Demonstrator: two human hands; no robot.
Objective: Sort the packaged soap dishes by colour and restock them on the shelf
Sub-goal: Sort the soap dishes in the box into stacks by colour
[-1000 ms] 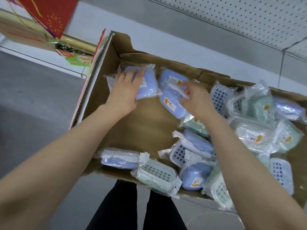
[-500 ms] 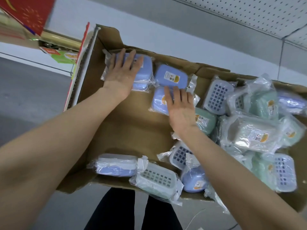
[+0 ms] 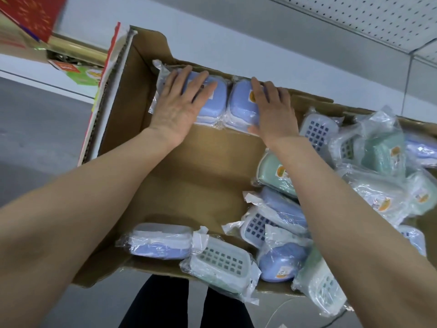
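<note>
Blue packaged soap dishes (image 3: 238, 102) sit side by side against the far wall of the cardboard box (image 3: 189, 174). The left hand (image 3: 179, 107) and right hand (image 3: 272, 110) press one each, fingers flat, gripping nothing. Slick wrapping may let them skid apart, or green dishes (image 3: 380, 152) could tumble in.

Bright, even, diffuse light; source not in view. Soft shadow on the cardboard box (image 3: 189, 166) floor beside the left forearm (image 3: 94, 197), toward 7 o'clock. Mild sheen on plastic wrappers (image 3: 378, 200) at 3 o'clock (no hard glare). Wide-angle bending at edges; red carton (image 3: 30, 15) at 11 o'clock smeared.
</note>
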